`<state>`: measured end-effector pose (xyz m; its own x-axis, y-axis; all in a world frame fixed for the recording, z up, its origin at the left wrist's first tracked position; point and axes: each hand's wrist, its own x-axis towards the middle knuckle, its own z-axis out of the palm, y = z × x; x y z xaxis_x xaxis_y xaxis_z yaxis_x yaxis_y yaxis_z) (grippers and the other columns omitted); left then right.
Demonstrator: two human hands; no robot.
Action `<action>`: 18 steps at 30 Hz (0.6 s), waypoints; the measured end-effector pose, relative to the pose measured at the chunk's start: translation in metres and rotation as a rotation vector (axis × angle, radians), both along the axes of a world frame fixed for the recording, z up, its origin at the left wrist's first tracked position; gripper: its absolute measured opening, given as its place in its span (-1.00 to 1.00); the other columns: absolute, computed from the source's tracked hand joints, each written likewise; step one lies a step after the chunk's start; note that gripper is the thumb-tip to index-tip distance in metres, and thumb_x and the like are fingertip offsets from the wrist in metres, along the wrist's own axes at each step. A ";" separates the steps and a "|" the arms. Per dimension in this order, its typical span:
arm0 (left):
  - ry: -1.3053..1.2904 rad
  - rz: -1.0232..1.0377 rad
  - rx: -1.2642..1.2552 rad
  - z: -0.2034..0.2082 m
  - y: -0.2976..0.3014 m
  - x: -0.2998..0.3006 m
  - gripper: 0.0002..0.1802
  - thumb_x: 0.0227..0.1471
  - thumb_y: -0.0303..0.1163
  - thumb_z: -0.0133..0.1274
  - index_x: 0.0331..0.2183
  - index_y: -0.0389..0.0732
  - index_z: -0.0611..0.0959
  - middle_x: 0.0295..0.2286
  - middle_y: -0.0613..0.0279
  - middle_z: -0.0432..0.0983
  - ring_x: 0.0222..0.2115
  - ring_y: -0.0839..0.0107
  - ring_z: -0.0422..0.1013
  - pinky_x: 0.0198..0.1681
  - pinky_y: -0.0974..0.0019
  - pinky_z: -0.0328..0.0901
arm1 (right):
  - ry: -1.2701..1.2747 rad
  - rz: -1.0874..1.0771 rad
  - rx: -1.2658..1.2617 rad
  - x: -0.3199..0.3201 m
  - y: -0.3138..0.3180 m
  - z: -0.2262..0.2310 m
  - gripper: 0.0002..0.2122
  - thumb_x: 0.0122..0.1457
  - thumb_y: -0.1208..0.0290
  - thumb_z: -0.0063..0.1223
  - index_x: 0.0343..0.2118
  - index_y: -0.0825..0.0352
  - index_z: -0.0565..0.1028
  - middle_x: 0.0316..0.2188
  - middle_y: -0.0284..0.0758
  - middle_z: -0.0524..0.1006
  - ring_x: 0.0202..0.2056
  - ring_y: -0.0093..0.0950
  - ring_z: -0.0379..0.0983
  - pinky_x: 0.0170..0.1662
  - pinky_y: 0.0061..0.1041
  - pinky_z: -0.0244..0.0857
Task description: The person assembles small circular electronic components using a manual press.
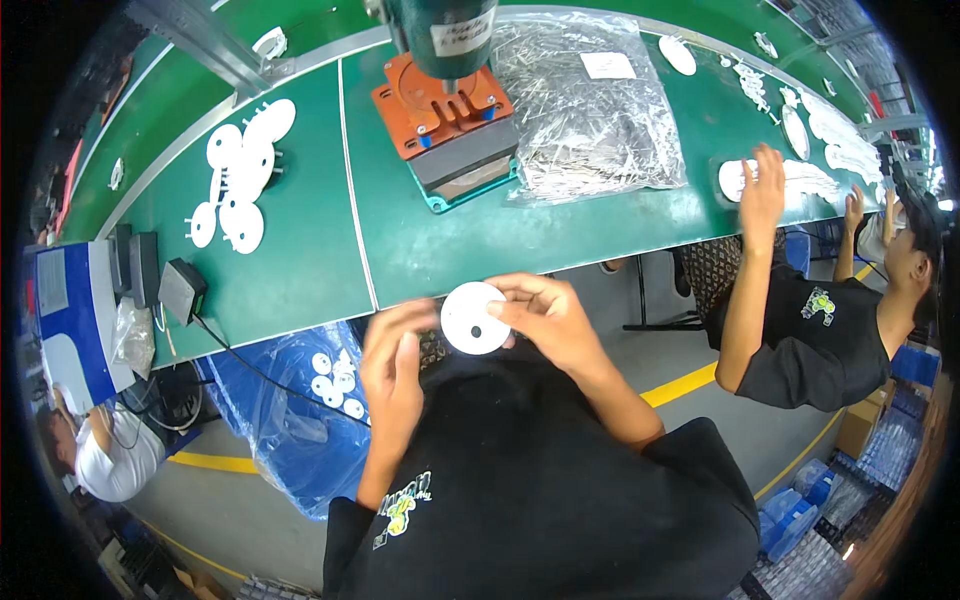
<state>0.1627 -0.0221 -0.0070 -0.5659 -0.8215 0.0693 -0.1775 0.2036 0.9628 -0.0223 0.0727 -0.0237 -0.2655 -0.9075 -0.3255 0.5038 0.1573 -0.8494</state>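
Observation:
My right hand (550,322) grips a white round plastic disc (468,312) with a dark hole in it, thumb on its face and fingers behind. The disc is held up in front of my chest, just off the bench's near edge. Left of it, my left hand (392,360) is open, thumb and fingers apart, slightly smeared by motion. Its fingertips come close to the disc's left edge; whether they touch it I cannot tell. Beyond my hands stands an orange fixture (425,100) on a dark block, under a dark green cylindrical machine head (445,50).
White discs with pins (242,225) lie on the green bench (300,270) at left. A clear bag of metal pins (600,130) sits right of the fixture. A blue lined bin (285,440) holds more discs below left. At right, a co-worker's hand (762,195) reaches over white parts.

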 end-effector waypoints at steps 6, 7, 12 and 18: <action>-0.002 -0.407 -0.677 0.021 -0.026 -0.032 -0.57 -0.29 -0.39 0.41 -0.25 -0.16 0.71 0.00 0.07 0.49 0.06 -0.05 0.38 0.09 -0.04 0.31 | -0.001 0.174 -0.058 -0.028 -0.031 0.025 -0.71 0.22 0.45 0.15 -0.04 0.47 0.53 -0.34 -0.35 0.61 -0.47 -0.70 0.47 -0.47 -0.73 0.33; 0.046 -0.351 -0.607 0.024 -0.024 -0.038 -0.63 -0.27 -0.45 0.39 -0.28 -0.17 0.73 -0.03 0.09 0.52 0.05 -0.02 0.40 0.09 -0.01 0.31 | -0.050 0.174 -0.088 -0.029 -0.035 0.027 -0.71 0.23 0.44 0.15 -0.04 0.47 0.53 -0.34 -0.35 0.61 -0.47 -0.70 0.47 -0.47 -0.74 0.33; 0.149 -0.151 -0.442 0.024 -0.048 -0.052 -0.70 -0.27 -0.56 0.36 -0.34 -0.19 0.75 -0.09 0.11 0.56 0.04 0.03 0.42 0.08 0.06 0.33 | 0.406 -0.233 -0.353 -0.048 -0.067 0.047 -0.70 0.25 0.46 0.10 0.00 0.48 0.49 -0.26 -0.32 0.60 -0.30 -0.63 0.51 -0.21 -0.60 0.43; 0.198 0.058 -0.638 0.034 -0.100 -0.093 -0.74 -0.12 -0.61 0.25 -0.27 -0.24 0.75 -0.11 0.11 0.57 0.09 0.08 0.37 0.17 0.08 0.22 | 1.082 -0.190 -0.344 -0.075 -0.127 0.011 0.00 -0.20 0.21 0.48 0.29 0.44 0.10 0.32 0.03 0.05 0.33 -0.08 0.03 0.32 -0.27 0.03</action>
<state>0.0696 -0.1225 0.0266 -0.4490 -0.6136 0.6495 -0.0374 0.7392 0.6725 -0.0974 -0.0544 -0.0122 -0.3968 -0.8194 0.4137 -0.5248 -0.1672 -0.8346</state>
